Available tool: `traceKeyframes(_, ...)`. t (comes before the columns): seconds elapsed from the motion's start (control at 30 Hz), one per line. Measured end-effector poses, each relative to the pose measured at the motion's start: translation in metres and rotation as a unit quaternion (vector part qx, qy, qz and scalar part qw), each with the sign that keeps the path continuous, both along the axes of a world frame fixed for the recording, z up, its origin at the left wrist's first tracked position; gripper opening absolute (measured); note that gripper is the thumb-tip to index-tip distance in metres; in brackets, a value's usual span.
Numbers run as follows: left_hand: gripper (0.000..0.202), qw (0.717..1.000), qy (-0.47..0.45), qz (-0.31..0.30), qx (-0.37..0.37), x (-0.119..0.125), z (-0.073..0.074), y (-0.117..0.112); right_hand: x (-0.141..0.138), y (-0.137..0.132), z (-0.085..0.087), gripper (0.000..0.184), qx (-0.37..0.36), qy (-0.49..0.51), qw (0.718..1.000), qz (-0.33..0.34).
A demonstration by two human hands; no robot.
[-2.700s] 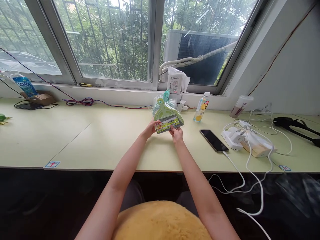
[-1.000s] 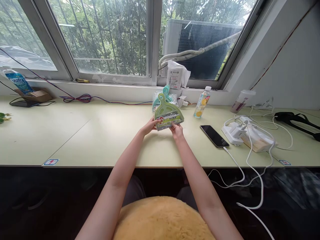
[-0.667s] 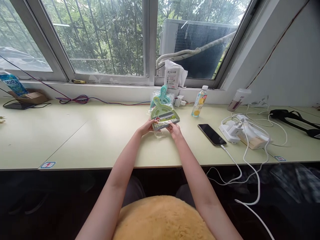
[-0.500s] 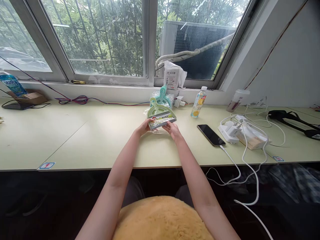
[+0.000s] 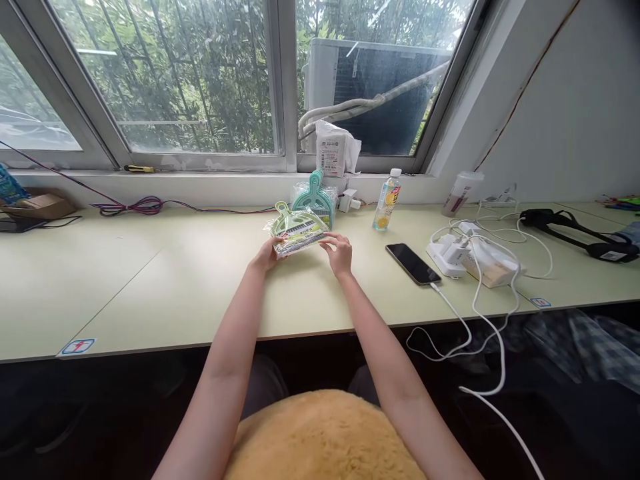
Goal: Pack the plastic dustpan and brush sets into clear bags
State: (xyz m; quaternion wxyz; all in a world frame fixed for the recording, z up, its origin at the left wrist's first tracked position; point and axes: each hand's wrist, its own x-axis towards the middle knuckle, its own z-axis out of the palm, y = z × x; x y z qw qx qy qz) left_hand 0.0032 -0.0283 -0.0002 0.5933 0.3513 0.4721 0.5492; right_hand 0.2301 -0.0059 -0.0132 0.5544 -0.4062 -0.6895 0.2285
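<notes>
A light green dustpan and brush set (image 5: 299, 231) in clear plastic wrap with a printed label is held just above the table, tilted, its looped handle pointing away from me. My left hand (image 5: 267, 255) grips its left front corner, thumb on top. At the right edge, my right hand (image 5: 339, 252) pinches the set or its wrapping between thumb and fingertips. Just behind it, teal dustpans (image 5: 315, 193) in plastic stand against the wall, partly hidden by the green set.
Right of my hands are a drink bottle (image 5: 387, 200), a phone (image 5: 413, 264) on a charging cable, a power strip (image 5: 446, 257) with tangled white cords, and a black strap (image 5: 575, 233). A white package (image 5: 331, 153) sits by the window. Coiled wires (image 5: 133, 206) lie at the back left.
The dustpan and brush set has shifted left and turned slightly, uncovering more of the teal dustpans. My right hand has moved from its front edge to its right edge. The view has swung a little right.
</notes>
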Motion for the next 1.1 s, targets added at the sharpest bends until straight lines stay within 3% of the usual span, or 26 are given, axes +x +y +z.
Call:
traceKeyframes(0.23, 0.038, 0.998, 0.027, -0.053, -0.034, 0.005, 0.001, -0.005, 0.000, 0.006, -0.003, 0.003, -0.031, 0.004, 0.999, -0.045)
traceKeyframes(0.33, 0.040, 0.994, 0.036, -0.104, -0.020, 0.006, 0.000, -0.005, 0.000, 0.007, -0.006, 0.003, -0.069, -0.003, 0.994, -0.082)
traceKeyframes(0.47, 0.045, 0.984, 0.063, -0.169, -0.001, 0.006, -0.001, -0.004, 0.000, 0.008, -0.009, 0.007, -0.098, 0.035, 0.993, -0.064)
traceKeyframes(0.53, 0.048, 0.981, 0.075, -0.176, 0.011, 0.006, -0.001, -0.004, 0.000, 0.009, -0.010, 0.020, -0.115, 0.072, 0.990, -0.045)
traceKeyframes(0.6, 0.053, 0.980, 0.085, -0.176, 0.021, 0.007, -0.001, -0.005, 0.001, 0.011, -0.012, 0.047, -0.157, 0.128, 0.979, -0.040)
traceKeyframes(0.7, 0.057, 0.979, 0.093, -0.178, 0.032, 0.008, 0.000, -0.007, 0.003, 0.017, -0.016, 0.090, -0.238, 0.231, 0.943, -0.023)
traceKeyframes(0.77, 0.061, 0.977, 0.095, -0.187, 0.043, 0.009, 0.002, -0.011, 0.004, 0.021, -0.018, 0.100, -0.270, 0.279, 0.922, -0.006)
traceKeyframes(0.97, 0.088, 0.950, 0.141, -0.251, 0.124, 0.011, 0.006, -0.020, 0.008, 0.029, -0.022, 0.084, -0.255, 0.309, 0.915, -0.050)
traceKeyframes(1.1, 0.093, 0.953, 0.171, -0.185, 0.166, 0.022, -0.001, -0.011, 0.010, 0.032, -0.025, 0.073, -0.241, 0.265, 0.929, -0.093)
